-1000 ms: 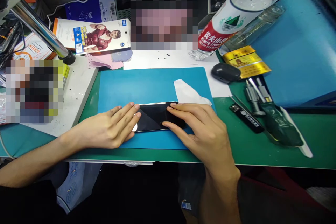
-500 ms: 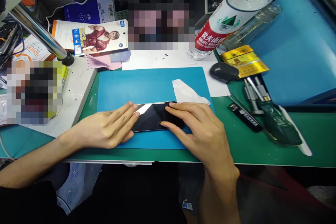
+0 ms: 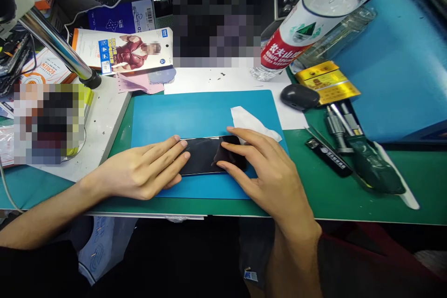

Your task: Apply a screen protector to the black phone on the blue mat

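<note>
A black, glossy smartphone (image 3: 200, 156) lies flat on the blue mat (image 3: 181, 111), its left end hidden under my left hand (image 3: 146, 167). That hand's fingers are stretched out over the glass, and the thumb shows at the near edge. From the right, my right hand (image 3: 270, 167) reaches over the other end with its fingers spread. Its thumb and index fingertips touch the screen, while another finger is stretched past the far edge. A white piece of tissue (image 3: 249, 122) lies behind the right hand.
A water bottle (image 3: 293, 39) leans at the back right near a black oval case (image 3: 299, 97) and a gold packet (image 3: 326, 81). Several tools and a black lighter (image 3: 328, 157) lie to the right. Boxes (image 3: 139, 51) and a metal lamp post (image 3: 63, 46) stand at the left.
My right hand's fingers have spread, with one finger lifted off the phone's far edge. The bright reflection on the screen has gone. My left hand stays nearly in place.
</note>
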`<state>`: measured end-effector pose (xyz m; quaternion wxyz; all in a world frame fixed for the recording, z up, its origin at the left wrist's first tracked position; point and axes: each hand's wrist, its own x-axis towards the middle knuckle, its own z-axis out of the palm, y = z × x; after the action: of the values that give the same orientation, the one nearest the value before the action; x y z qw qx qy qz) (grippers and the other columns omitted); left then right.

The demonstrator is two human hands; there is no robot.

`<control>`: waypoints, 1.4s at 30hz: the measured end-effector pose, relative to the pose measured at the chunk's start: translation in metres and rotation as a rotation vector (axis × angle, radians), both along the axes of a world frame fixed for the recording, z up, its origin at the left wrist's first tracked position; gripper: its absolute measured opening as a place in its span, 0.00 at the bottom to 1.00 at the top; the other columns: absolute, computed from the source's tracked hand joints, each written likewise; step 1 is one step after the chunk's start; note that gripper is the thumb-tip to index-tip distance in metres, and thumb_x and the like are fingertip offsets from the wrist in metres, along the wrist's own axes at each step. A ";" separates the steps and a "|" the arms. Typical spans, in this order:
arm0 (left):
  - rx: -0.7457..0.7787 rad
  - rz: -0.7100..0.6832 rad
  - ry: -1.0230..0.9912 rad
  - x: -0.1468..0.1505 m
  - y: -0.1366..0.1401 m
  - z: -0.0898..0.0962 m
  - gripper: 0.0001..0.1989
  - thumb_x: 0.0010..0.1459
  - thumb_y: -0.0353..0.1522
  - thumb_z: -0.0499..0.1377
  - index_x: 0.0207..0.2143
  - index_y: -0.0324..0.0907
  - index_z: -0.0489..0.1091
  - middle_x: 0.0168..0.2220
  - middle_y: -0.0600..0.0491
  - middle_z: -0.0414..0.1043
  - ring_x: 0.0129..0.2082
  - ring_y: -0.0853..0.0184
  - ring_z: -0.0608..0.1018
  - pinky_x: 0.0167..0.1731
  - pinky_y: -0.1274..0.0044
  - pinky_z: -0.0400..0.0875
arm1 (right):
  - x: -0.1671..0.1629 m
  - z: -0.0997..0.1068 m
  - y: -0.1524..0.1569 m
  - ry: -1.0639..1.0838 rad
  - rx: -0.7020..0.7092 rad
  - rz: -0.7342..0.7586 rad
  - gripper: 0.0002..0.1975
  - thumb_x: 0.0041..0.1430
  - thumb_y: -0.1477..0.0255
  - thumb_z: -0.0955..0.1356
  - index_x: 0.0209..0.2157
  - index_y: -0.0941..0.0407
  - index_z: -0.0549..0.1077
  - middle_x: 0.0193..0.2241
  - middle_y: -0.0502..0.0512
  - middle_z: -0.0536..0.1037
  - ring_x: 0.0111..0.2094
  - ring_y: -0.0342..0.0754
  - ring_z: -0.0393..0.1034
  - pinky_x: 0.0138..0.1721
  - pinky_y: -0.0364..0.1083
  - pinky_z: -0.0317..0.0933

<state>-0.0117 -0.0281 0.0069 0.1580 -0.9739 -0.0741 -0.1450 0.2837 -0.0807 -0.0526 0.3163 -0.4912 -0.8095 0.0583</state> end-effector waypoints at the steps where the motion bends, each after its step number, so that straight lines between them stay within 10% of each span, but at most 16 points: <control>1: -0.007 0.006 0.003 0.000 0.000 0.001 0.18 0.72 0.31 0.63 0.56 0.22 0.75 0.54 0.32 0.81 0.57 0.49 0.84 0.57 0.66 0.84 | 0.000 0.000 0.000 0.010 -0.012 0.006 0.15 0.69 0.68 0.73 0.55 0.55 0.75 0.63 0.65 0.78 0.63 0.61 0.74 0.61 0.59 0.70; 8: -0.062 0.002 -0.047 -0.001 0.000 0.004 0.17 0.72 0.30 0.63 0.56 0.23 0.75 0.54 0.34 0.81 0.55 0.51 0.85 0.56 0.67 0.85 | 0.004 -0.002 -0.001 0.007 -0.053 0.032 0.27 0.66 0.52 0.73 0.58 0.55 0.72 0.63 0.65 0.79 0.63 0.62 0.75 0.59 0.59 0.69; 14: -0.105 0.026 -0.089 -0.002 0.001 0.004 0.15 0.72 0.29 0.63 0.56 0.28 0.75 0.54 0.40 0.83 0.54 0.58 0.86 0.58 0.70 0.83 | 0.003 0.000 -0.001 0.008 -0.043 0.021 0.20 0.69 0.59 0.73 0.57 0.53 0.74 0.61 0.62 0.80 0.63 0.60 0.76 0.59 0.58 0.69; 21: -0.321 0.289 0.015 0.000 0.003 -0.002 0.34 0.73 0.52 0.58 0.63 0.30 0.69 0.57 0.35 0.80 0.53 0.52 0.84 0.55 0.63 0.82 | 0.003 -0.001 -0.002 0.000 -0.034 0.030 0.25 0.66 0.59 0.75 0.60 0.53 0.73 0.63 0.63 0.79 0.63 0.62 0.76 0.59 0.61 0.71; 42: -0.276 0.267 0.109 -0.004 0.002 0.005 0.21 0.75 0.41 0.60 0.59 0.33 0.74 0.60 0.38 0.79 0.53 0.53 0.85 0.49 0.64 0.85 | 0.002 0.000 -0.002 -0.008 -0.031 0.021 0.24 0.66 0.60 0.75 0.60 0.52 0.73 0.63 0.64 0.79 0.62 0.62 0.76 0.59 0.60 0.71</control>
<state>-0.0155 -0.0257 0.0115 0.0447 -0.9743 -0.2130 -0.0586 0.2860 -0.0825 -0.0528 0.3047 -0.4876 -0.8150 0.0720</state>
